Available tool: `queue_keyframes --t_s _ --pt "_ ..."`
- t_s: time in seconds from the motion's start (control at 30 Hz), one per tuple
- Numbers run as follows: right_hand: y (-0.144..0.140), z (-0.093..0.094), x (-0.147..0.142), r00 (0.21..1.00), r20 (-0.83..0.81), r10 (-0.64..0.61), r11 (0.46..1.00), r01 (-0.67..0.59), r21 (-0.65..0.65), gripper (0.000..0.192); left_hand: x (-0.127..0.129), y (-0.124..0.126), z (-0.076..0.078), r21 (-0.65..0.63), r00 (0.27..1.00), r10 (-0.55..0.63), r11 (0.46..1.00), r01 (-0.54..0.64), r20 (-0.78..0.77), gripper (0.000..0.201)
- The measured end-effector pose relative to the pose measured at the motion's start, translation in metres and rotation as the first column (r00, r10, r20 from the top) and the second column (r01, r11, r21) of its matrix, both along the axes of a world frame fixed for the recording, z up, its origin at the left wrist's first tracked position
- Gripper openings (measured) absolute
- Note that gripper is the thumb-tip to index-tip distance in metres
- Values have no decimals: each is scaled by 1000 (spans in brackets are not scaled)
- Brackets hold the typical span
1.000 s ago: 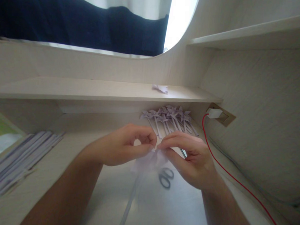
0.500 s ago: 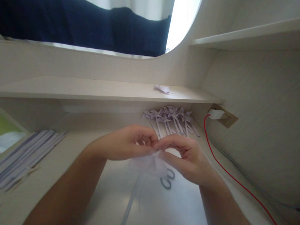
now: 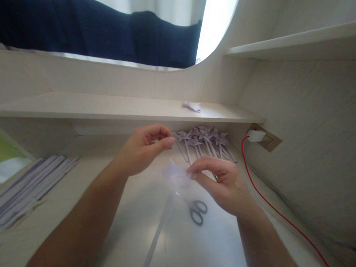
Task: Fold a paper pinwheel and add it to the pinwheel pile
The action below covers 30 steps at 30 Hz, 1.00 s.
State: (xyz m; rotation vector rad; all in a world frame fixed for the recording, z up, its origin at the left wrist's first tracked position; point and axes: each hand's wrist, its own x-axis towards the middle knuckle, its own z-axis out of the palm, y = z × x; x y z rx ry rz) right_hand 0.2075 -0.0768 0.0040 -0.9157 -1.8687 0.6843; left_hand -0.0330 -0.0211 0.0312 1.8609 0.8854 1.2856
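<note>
A folded white paper pinwheel [image 3: 175,173], blurred by motion, is pinched at its right side between the thumb and fingertips of my right hand [image 3: 220,181]. My left hand [image 3: 150,148] is apart from it, up and to the left. Its thumb and index finger are pressed close together; whatever is between them, if anything, is too small to make out. Under the pinwheel a thin paper stick [image 3: 158,234] lies on the desk. Dark-handled scissors [image 3: 197,212] lie just right of the stick, their blades partly hidden.
Several finished paper pinwheels on sticks [image 3: 205,138] are heaped under the shelf [image 3: 114,106]. One folded paper piece [image 3: 191,106] sits on that shelf. Rolled paper strips [image 3: 30,186] lie at left. A red cable [image 3: 276,211] runs from a white plug [image 3: 255,135] down the right side.
My left hand has let go of the pinwheel and moved up and left. The pinwheel stays in my right hand and has shifted slightly upward.
</note>
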Motion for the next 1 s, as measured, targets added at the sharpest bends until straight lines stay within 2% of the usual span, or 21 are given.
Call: queue_keyframes --t_s 0.07,0.17,0.3,0.43,0.53,0.63,0.73,0.83,1.0 --pt "1 -1 1 987 6 -158 986 157 62 15 -2 -7 2 86 985 167 982 -170 36 24" --pt "-1 -2 1 926 -10 -378 904 372 212 17 5 -17 0 141 953 304 943 -301 3 31" --pt "-5 -1 -3 873 -16 -488 807 459 371 21 28 -21 -13 126 928 349 934 -334 -129 38" --pt "-5 -2 -6 847 -19 -531 763 487 424 20 41 -12 -23 41 938 313 950 -310 -148 39" --pt "-4 -3 -7 849 -24 -527 768 488 414 19 42 -6 -26 24 948 301 954 -300 -106 25" --pt "-4 -4 -8 866 -33 -499 805 477 352 19 43 -5 -27 43 951 300 954 -297 -77 12" --pt "0 -7 -8 870 -58 -489 841 488 234 17 48 -6 -30 96 946 322 944 -317 -42 11" --pt "4 -10 -6 858 -87 -507 844 514 154 16 52 -6 -34 174 924 382 908 -381 26 11" --pt "7 -12 -8 873 -111 -475 849 488 204 17 51 1 -37 141 920 392 910 -389 9 21"
